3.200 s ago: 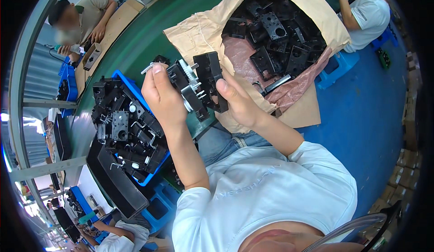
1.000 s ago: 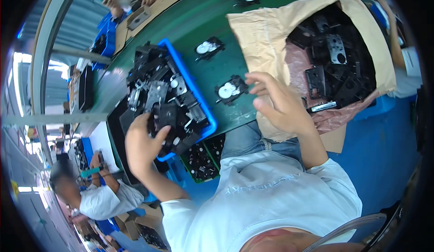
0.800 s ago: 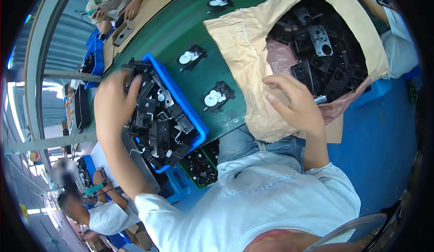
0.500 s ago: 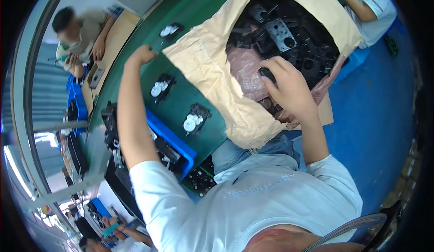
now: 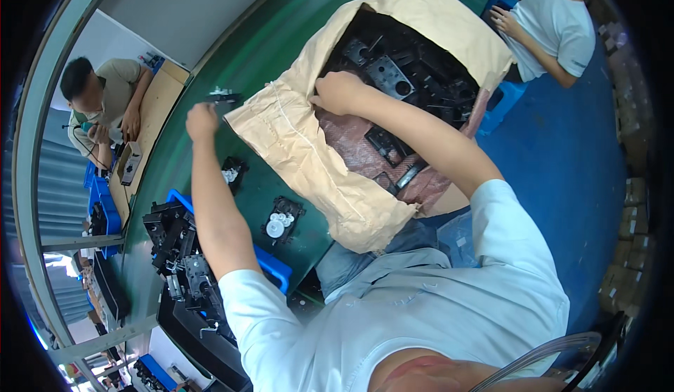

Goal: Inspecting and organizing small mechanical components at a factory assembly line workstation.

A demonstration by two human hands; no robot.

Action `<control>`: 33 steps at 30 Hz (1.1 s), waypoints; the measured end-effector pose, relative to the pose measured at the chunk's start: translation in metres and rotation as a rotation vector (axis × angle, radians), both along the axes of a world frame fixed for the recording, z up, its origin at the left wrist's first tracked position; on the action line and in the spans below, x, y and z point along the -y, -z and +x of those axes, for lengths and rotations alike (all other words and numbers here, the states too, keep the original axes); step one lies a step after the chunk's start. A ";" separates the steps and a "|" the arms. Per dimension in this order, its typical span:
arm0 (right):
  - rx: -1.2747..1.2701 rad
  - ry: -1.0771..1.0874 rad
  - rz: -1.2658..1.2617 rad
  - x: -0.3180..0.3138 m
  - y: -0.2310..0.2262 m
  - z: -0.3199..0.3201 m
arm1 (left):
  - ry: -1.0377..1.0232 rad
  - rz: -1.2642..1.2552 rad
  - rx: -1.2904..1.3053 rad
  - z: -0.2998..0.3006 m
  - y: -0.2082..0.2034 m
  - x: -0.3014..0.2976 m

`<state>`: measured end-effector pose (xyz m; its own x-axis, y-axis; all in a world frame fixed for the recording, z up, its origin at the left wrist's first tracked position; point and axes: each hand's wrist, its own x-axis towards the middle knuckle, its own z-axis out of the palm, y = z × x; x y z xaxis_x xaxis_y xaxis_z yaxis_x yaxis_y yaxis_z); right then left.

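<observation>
A large tan paper bag point(image 5: 288, 132) lies open in front of me, with black plastic parts point(image 5: 435, 69) and pinkish bubble wrap point(image 5: 351, 142) inside. My right hand point(image 5: 342, 93) is closed at the bag's left rim, its fingertips curled on the paper edge. Farther left, over the green table, my left hand point(image 5: 202, 120) has its fingers curled; whatever is in them is hidden. Just beyond it is a black part with pale gears point(image 5: 225, 96). Two more such geared assemblies, one half behind my left forearm point(image 5: 234, 173) and one nearer point(image 5: 282, 220), rest on the table.
A blue bin point(image 5: 270, 265) and a heap of black parts point(image 5: 179, 244) are by my left forearm. The green table point(image 5: 263, 41) runs along the far side. One co-worker point(image 5: 105, 104) sits at the left, another point(image 5: 547, 27) at the far right near a blue stool point(image 5: 500, 107).
My right hand has moved left from above the bag's contents to its rim. My left hand has drawn in and its fingers have curled. The whole view has shifted somewhat.
</observation>
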<state>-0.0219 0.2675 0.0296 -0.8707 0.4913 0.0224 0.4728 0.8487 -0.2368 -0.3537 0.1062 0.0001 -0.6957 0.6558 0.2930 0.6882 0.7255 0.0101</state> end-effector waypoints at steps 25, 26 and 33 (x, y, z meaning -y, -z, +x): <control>-1.180 -0.285 -1.832 0.192 -0.019 0.097 | 0.075 1.434 0.406 0.329 -0.121 0.151; -1.144 -0.315 -1.691 0.203 -0.022 0.093 | 0.069 1.428 0.411 0.328 -0.118 0.151; -1.055 -0.403 -1.346 0.216 -0.036 0.087 | 0.117 1.226 0.433 0.332 -0.108 0.145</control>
<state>0.0655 0.0511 0.0657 -0.8145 0.4177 0.4027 -0.5031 -0.1625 -0.8488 -0.0212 -0.0389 0.1080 -0.8410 0.1864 0.5078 0.5204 0.0223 0.8536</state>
